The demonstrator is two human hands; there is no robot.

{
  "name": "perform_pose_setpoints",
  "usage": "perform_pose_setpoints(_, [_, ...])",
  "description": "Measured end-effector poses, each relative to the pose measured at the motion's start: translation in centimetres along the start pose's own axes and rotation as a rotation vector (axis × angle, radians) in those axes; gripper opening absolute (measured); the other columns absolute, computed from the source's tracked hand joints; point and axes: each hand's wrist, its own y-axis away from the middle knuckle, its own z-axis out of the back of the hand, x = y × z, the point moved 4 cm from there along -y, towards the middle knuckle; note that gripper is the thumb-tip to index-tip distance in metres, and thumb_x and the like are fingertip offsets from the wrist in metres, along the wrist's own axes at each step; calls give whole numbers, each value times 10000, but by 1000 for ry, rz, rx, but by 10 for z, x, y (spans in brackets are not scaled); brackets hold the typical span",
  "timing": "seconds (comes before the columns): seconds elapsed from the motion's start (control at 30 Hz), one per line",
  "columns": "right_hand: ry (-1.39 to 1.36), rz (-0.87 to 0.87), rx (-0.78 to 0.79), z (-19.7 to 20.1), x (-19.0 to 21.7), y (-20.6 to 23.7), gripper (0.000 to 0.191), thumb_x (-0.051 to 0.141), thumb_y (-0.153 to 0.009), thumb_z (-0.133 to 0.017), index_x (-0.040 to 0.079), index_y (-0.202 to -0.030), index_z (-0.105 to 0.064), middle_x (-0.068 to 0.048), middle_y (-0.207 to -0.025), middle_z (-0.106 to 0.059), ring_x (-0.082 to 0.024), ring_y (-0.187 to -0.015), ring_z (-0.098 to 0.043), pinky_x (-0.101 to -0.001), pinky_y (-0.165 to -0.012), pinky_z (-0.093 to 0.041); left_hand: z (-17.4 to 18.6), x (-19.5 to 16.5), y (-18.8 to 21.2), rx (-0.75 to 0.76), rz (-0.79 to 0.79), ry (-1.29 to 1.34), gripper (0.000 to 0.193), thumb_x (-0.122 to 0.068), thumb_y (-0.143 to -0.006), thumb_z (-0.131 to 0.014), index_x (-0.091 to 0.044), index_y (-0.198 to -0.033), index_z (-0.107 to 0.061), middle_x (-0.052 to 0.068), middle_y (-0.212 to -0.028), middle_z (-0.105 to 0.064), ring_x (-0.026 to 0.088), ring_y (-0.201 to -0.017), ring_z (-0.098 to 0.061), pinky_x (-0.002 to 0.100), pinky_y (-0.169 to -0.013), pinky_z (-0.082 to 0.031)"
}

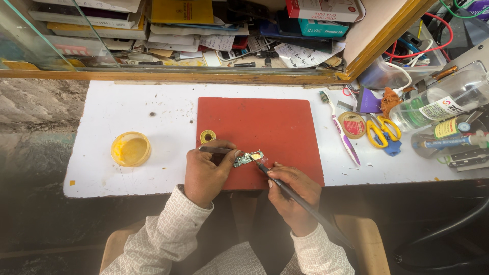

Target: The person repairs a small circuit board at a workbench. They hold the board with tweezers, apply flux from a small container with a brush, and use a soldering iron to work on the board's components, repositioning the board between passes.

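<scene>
A small circuit board [248,158] lies on the red mat [265,127] near its front edge. My left hand [206,175] grips metal tweezers [214,150] whose tips press on the board's left end. My right hand [293,196] holds a dark soldering iron [290,191] like a pen, its tip touching the board's right end. A small roll of yellow tape [208,136] sits on the mat just behind my left hand.
A yellow shallow dish [131,148] stands on the white table [132,112] at left. To the right lie a toothbrush [344,137], a round tin [352,125], yellow-handled scissors [379,131] and a clear bottle [438,104]. A cluttered shelf [178,76] borders the back.
</scene>
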Motion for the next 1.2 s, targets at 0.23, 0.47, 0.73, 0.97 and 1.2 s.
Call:
perform_pose_setpoints(0.23, [-4,-10,-3,0,1,0,202,-48,-803,-731,7,-997,-720,-131,-976,-761,-268,-1009,-779,-355,-918,-632,0,-2,0,5,4,-16,81,-25,-886,-742,25,-947,-761,86,-788,-791,94,-701,-717,235,-618,-573])
perform_pose_setpoints(0.47, [-8,5,3,0,0,0,199,-50,-808,-725,3,-999,-714,-129,-971,-758,-262,-993,-778,-364,-940,-631,0,-3,0,-3,4,-17,79,-23,-881,-739,24,-940,-758,88,-789,-792,95,-704,-722,235,-621,-578])
perform_pose_setpoints(0.73, [-331,-202,-43,5,-19,10,156,-109,-878,-671,-48,-1020,-691,-165,-1042,-734,-227,-1019,-748,-311,-887,-616,0,-2,1,5,-5,23,79,-25,-885,-741,27,-942,-757,75,-784,-783,88,-700,-705,236,-623,-570])
perform_pose_setpoints(0.97, [-181,-151,-37,1,-18,8,156,-89,-850,-700,-25,-992,-710,-141,-995,-749,-225,-991,-766,-303,-827,-625,0,-3,0,3,11,0,79,-29,-884,-751,26,-940,-762,71,-768,-774,87,-681,-675,237,-606,-546])
perform_pose_setpoints(1.2, [-27,34,3,-4,13,3,168,-23,-838,-733,-7,-1001,-695,-121,-962,-749,-260,-993,-773,-422,-1021,-604,0,-4,-1,11,3,-3,80,-26,-884,-741,19,-947,-761,79,-799,-789,101,-717,-716,243,-643,-581])
